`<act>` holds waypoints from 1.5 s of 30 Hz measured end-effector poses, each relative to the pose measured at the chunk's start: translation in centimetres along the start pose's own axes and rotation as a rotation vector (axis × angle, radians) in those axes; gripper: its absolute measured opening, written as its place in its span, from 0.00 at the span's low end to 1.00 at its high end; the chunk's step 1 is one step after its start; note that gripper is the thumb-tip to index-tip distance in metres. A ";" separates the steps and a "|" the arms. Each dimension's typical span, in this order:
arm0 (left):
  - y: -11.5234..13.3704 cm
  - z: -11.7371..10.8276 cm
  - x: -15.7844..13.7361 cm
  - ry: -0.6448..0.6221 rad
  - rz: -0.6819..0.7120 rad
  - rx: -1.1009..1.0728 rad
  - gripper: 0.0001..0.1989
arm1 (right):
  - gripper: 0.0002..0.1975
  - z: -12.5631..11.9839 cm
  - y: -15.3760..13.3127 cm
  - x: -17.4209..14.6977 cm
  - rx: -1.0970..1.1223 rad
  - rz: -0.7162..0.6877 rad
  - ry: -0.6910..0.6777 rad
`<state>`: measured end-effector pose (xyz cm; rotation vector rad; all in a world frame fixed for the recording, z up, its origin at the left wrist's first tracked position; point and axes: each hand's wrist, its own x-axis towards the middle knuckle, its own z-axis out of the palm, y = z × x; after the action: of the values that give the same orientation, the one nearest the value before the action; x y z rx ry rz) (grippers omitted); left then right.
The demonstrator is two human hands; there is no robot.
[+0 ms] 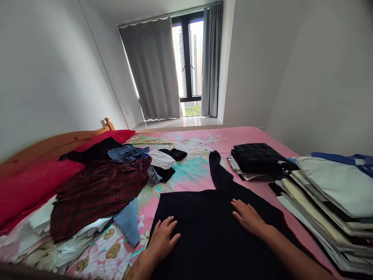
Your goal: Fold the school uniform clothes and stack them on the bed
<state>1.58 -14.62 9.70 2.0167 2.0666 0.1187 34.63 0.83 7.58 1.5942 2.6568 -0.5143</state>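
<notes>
A black long-sleeved top (204,221) lies spread on the bed in front of me, one sleeve (217,171) stretching away toward the far side. Near the top's left edge, my left hand (165,237) rests flat on the cloth with its fingers apart. My right hand (247,218) lies flat on the right part of the top, fingers extended. Neither hand grips anything. The near end of the top runs out of view at the bottom.
Loose clothes lie on the left, among them a dark red plaid garment (101,194) and a denim piece (126,153). Folded stacks stand on the right: a black-topped pile (256,157) and a taller pale pile (329,186). Red pillows (43,182) line the wooden headboard (58,142).
</notes>
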 end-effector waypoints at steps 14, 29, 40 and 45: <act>-1.2 1.9 7.1 0.058 -0.063 0.098 0.30 | 0.27 1.0 3.8 6.2 -0.035 0.004 0.216; -3.2 4.7 10.4 0.197 0.020 0.145 0.30 | 0.16 -1.9 13.4 10.1 -0.024 0.459 0.290; -2.9 4.8 10.1 0.177 0.019 0.150 0.31 | 0.14 -1.7 11.0 14.4 0.022 0.339 0.362; -2.9 3.1 10.4 0.037 -0.005 0.055 0.31 | 0.21 -2.0 8.9 18.6 0.066 0.159 0.376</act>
<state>-0.61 -4.77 4.82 2.0558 2.1200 0.1000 33.60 21.24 3.95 2.0868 2.7473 -0.3279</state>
